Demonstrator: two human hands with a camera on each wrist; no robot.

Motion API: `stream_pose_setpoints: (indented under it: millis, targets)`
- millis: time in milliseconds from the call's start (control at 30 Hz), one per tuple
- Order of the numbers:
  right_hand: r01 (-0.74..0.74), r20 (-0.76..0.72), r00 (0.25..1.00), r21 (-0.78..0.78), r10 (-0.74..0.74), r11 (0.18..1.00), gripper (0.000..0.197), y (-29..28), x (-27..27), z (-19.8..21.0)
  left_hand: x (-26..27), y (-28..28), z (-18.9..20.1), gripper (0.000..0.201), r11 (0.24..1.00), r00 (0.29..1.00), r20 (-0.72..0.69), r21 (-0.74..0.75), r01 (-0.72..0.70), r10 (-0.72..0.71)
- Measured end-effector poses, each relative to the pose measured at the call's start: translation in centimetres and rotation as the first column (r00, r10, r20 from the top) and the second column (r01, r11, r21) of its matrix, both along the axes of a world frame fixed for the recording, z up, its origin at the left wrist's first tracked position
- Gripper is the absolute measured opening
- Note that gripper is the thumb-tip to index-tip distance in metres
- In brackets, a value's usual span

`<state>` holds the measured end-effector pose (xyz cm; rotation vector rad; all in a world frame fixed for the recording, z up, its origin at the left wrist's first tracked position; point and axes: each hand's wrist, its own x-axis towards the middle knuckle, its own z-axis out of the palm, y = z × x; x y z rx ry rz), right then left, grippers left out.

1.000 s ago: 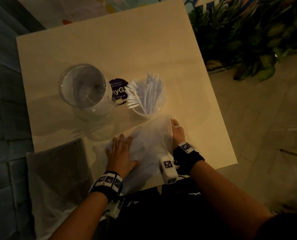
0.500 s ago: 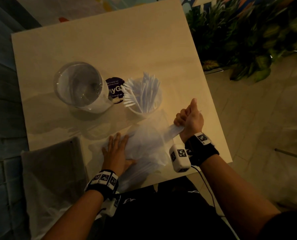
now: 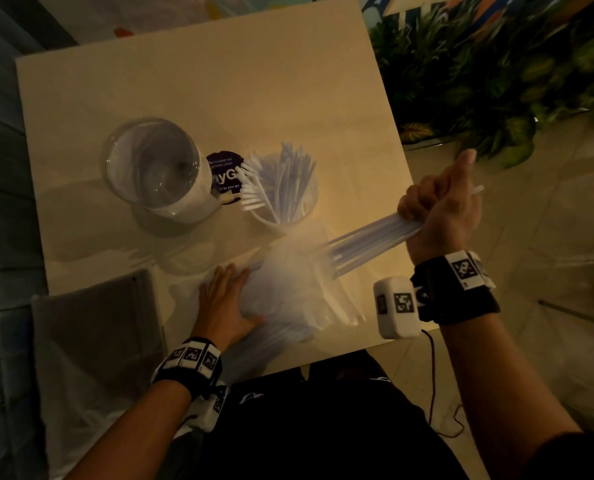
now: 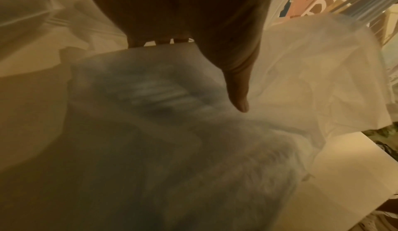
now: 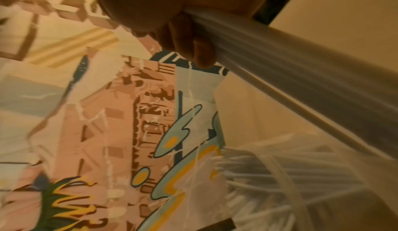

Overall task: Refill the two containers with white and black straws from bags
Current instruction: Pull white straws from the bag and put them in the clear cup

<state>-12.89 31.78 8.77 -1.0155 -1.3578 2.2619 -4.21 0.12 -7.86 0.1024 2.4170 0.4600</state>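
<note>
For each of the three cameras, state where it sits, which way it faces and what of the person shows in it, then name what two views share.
Head: above, looking down at the table; both forearms, left hand and right hand show.
Left wrist: along the left hand, which presses flat on the bag.
Right wrist: along the right hand, which grips the white straws; a mural lies beyond.
Shared: head and right wrist both show the gripped straws.

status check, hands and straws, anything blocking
Right hand gripping white straw bundle, half out of bag. Left hand flat, pinning bag. White-straw cup part full, other container looks empty. Nothing blocking.
</note>
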Motion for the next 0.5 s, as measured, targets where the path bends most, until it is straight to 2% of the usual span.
stream_pose_setpoints:
  millis: [100,267,400,500]
  targets:
    - [0.007,-0.05,0.999,0.059,-0.005,0.998,0.052,0.6,0.0,1.6,0.1,0.1,0.7,0.12,0.996,0.996,-0.089,0.085,0.016,-0.009]
    - [0.051,-0.168,0.985,0.132,-0.028,0.99,0.052,1.5,-0.2,4.5,0.1,1.1,3.6,0.104,0.946,0.984,-0.148,0.32,-0.048,0.1]
    - [0.004,-0.257,0.965,0.191,0.046,0.982,0.048,2.1,-0.5,6.3,-1.1,2.8,7.0,0.1,0.85,0.965,-0.098,0.502,-0.164,0.244]
    - [-0.082,-0.326,0.935,0.188,0.141,0.979,0.048,1.4,-0.6,7.1,-2.3,4.5,10.4,0.093,0.757,0.941,-0.16,0.64,-0.131,0.297]
